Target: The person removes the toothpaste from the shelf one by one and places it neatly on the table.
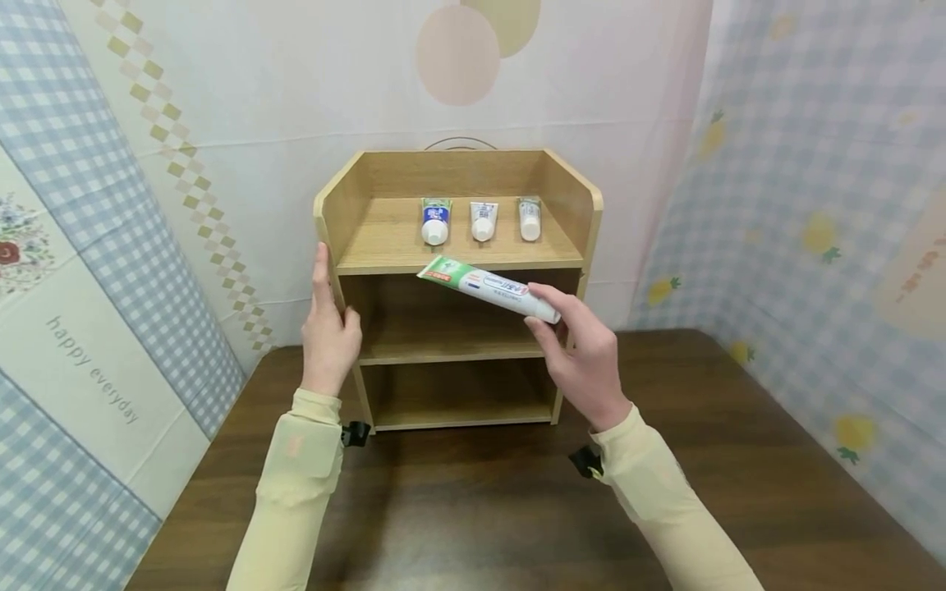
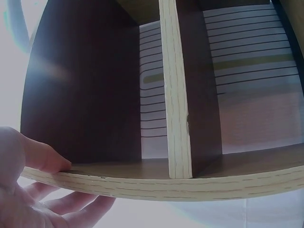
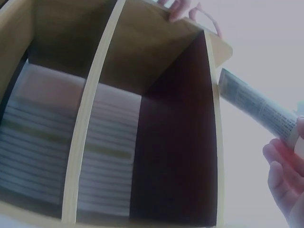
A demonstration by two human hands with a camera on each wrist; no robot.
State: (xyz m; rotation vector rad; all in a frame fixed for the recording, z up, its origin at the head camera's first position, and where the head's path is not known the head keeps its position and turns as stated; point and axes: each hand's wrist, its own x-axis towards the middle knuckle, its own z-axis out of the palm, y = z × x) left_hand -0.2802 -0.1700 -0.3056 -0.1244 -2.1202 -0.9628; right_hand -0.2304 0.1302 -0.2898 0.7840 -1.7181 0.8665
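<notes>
My right hand [image 1: 587, 361] pinches a green-and-white toothpaste tube [image 1: 488, 286] near its cap end. The tube slants across the front of the small wooden shelf [image 1: 458, 268], its flat green end pointing up and left; the right wrist view shows its printed back [image 3: 256, 102]. My left hand [image 1: 329, 341] grips the shelf's left side panel, thumb [image 2: 47, 156] on the inner side and fingers behind. On the top board lie a blue-and-green tube [image 1: 436, 222], a small white tube [image 1: 484, 222] and another whitish tube [image 1: 529, 218], caps toward me.
The shelf stands on a dark brown table [image 1: 458, 509], with two compartments below the top board. A pale curtain [image 1: 281, 74] hangs behind it, and checked cloth [image 1: 798, 164] hangs at the right. Each wrist carries a black camera mount [image 1: 356, 433].
</notes>
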